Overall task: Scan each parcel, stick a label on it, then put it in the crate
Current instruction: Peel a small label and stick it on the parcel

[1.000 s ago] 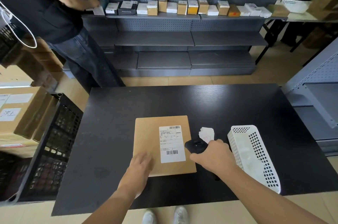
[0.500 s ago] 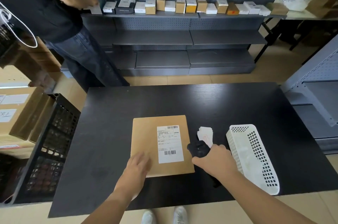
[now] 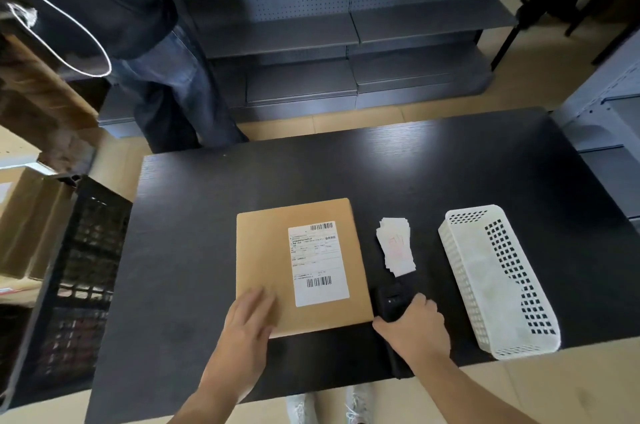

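Right grip [image 3: 417, 328] round scanner [image 3: 390, 301], beside parcel [image 3: 265, 250]

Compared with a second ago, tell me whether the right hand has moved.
Yes. The right hand, gripping the scanner, has drawn back toward the near edge of the table, away from the label stack.

Scanner [image 3: 391, 301] mostly hidden under right grip [image 3: 415, 330]; label [image 3: 320, 264] print unreadable.

Tan parcel [image 3: 298, 264], black table [image 3: 346, 174], white perforated basket [image 3: 498, 285].
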Motion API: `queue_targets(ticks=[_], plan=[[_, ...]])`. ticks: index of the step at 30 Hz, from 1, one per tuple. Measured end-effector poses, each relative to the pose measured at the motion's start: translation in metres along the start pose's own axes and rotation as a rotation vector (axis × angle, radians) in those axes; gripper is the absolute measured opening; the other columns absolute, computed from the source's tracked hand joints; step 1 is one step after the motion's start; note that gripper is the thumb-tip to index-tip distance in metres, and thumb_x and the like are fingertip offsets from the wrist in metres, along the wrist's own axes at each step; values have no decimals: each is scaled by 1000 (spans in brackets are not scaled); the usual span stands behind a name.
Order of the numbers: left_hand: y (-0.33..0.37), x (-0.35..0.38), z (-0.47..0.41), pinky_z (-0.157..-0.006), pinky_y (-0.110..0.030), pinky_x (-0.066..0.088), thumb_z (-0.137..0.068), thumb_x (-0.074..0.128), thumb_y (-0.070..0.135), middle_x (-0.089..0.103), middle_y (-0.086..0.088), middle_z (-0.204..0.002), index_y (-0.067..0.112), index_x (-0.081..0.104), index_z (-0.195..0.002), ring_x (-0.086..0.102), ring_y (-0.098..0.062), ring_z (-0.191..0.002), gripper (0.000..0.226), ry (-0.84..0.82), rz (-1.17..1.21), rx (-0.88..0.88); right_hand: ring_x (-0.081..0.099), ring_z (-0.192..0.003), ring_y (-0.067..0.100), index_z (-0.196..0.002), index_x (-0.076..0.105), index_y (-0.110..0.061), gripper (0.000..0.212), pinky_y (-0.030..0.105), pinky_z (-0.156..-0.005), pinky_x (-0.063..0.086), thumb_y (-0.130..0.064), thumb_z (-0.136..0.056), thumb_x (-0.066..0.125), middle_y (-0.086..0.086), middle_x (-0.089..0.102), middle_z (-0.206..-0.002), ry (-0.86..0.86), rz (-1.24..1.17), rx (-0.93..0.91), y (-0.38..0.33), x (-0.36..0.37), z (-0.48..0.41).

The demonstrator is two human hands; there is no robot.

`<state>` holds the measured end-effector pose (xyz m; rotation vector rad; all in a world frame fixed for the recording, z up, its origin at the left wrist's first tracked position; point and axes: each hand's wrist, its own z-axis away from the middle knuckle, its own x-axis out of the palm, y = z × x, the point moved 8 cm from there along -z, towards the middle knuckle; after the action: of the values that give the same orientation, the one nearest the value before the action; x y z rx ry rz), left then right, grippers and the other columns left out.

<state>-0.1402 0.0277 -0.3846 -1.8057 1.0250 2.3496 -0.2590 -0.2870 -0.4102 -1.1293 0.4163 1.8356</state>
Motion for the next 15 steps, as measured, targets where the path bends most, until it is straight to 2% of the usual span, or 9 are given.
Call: queue_targets(ticks=[5, 8, 11, 13, 15], plan=[[5, -2, 1, -108, -43, 37, -84, 73, -2, 48, -7, -146, 9, 59, -138, 38, -24, -133, 56, 78, -19, 46, 59, -104, 21, -116, 45, -19, 77, 29, -68, 47, -76, -68, 69, 0, 52, -112, 34, 9, -40, -2, 2, -3], [5, -2, 1, -108, -41, 37, -88, 59, 11, 48, -5, -146, 11, 60, -138, 40, -25, -133, 50, 85, -17, 36, 59, -103, 20, -116, 45, -20, 77, 28, -66, 45, -77, -69, 68, -1, 52, -113, 42, 31, -58, -5, 1, -5], [1, -3, 0, -107, -44, 40, -87, 58, 18, 51, -4, -144, 14, 61, -136, 43, -27, -131, 50, 62, -20, 17, 59, -104, 20, -120, 44, -20, 79, 28, -67, 47, -78, -70, 66, -1, 52, -115, 37, 64, -64, -6, 0, -6], [1, -5, -4, -103, -48, 45, -83, 60, 18, 53, -2, -139, 19, 62, -133, 48, -30, -126, 50, 53, -37, 6, 59, -107, 20, -124, 44, -21, 83, 29, -69, 47, -81, -71, 63, 0, 52, -120, 27, 103, -63, -6, -2, -5], [11, -13, -11, -96, -48, 48, -80, 63, 17, 53, 6, -130, 32, 59, -126, 49, -28, -119, 49, 42, -31, -31, 58, -112, 21, -128, 45, -22, 88, 30, -70, 46, -87, -70, 57, 0, 53, -125, 26, 130, -56, -5, -7, -4]])
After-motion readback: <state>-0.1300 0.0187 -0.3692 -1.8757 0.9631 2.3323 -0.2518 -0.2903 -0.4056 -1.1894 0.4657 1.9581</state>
